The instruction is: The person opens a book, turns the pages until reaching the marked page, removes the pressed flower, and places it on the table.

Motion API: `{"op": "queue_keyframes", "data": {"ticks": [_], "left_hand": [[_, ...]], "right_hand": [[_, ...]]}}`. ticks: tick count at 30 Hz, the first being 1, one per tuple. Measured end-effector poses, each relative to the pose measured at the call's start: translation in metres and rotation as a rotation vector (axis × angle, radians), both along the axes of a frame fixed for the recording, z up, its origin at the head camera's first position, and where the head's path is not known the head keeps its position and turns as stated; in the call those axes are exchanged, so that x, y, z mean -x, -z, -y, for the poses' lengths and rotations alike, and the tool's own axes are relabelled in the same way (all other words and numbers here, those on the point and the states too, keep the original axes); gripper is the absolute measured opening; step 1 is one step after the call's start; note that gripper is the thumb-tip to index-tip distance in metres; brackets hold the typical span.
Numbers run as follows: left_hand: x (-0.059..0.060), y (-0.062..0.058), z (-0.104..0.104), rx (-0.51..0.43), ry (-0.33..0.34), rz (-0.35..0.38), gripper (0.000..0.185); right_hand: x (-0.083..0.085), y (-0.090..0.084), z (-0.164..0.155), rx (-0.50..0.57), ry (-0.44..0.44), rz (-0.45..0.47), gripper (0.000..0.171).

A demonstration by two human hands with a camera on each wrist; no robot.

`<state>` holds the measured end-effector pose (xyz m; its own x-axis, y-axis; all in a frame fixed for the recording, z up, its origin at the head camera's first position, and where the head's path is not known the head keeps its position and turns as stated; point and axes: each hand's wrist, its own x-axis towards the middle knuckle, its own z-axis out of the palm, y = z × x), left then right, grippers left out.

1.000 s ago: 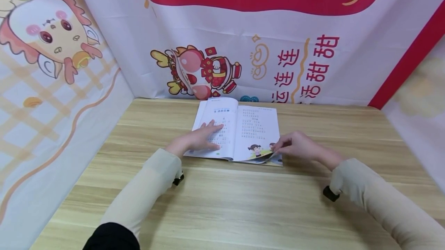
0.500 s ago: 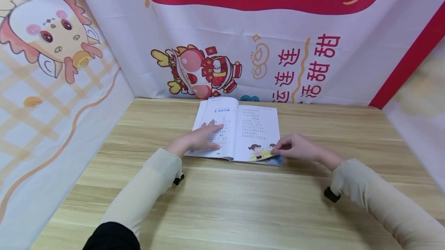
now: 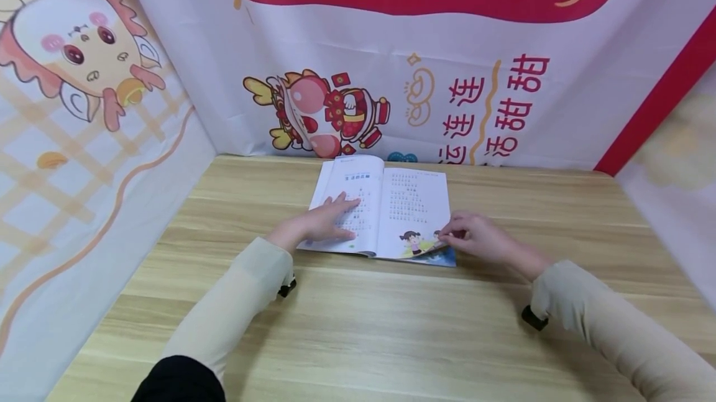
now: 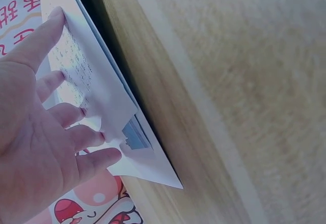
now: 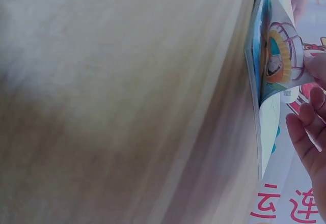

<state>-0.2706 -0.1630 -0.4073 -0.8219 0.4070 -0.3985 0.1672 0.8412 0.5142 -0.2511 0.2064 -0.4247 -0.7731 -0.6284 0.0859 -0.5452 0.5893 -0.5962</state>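
Note:
A book (image 3: pixel 414 200) lies spread flat near the back of the table, printed text on both pages and a cartoon of children at the lower right. My left hand (image 3: pixel 321 222) rests on the left page with its fingers spread; the left wrist view shows the fingertips on the paper. At the lower right corner, my right hand (image 3: pixel 475 234) pinches a page between thumb and fingers. That page (image 5: pixel 288 56) bends upward in the right wrist view, showing a colourful picture on its underside. Below it a blue picture (image 3: pixel 442 257) shows at the corner.
The wood-grain table (image 3: pixel 358 333) reaches to a white fabric backdrop (image 3: pixel 218 79) with red lettering and cartoon figures, close behind the book. A patterned cloth (image 3: pixel 67 203) hangs along the left side.
The lifted corner has shifted slightly in my right hand, and a blue picture shows beneath it where other lifted sheets were before. My left hand has stayed in place.

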Motion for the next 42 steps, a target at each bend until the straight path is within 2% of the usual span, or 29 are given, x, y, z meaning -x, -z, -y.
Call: {"op": "queue_keyframes", "data": {"ticks": [10,17,21,23,28,31,36,42], "left_hand": [[0.001,-0.003,0.000,-0.007,0.012,-0.002,0.084],[0.003,-0.001,0.001,-0.001,0.011,-0.008,0.085],[0.003,0.000,0.001,-0.003,0.008,-0.006,0.085],[0.003,0.000,0.001,-0.003,0.010,-0.004,0.085],[0.003,0.000,0.001,-0.007,0.008,0.001,0.085],[0.003,-0.001,0.000,-0.011,0.004,0.007,0.085],[0.003,0.000,0.000,-0.009,0.008,0.014,0.085],[0.003,0.002,-0.001,-0.006,0.009,0.005,0.085]], "right_hand": [[-0.003,0.007,0.000,-0.025,-0.017,-0.080,0.022],[-0.008,0.005,0.002,0.036,-0.021,-0.205,0.051],[-0.012,0.004,0.005,0.069,0.003,-0.220,0.063],[-0.014,0.004,0.007,0.140,0.034,-0.161,0.069],[-0.008,0.004,0.015,0.493,0.199,0.149,0.076],[-0.003,0.002,0.017,0.622,0.290,0.289,0.074],[-0.002,0.002,0.018,0.622,0.362,0.413,0.073],[0.000,0.001,0.028,0.626,0.352,0.487,0.070]]}}
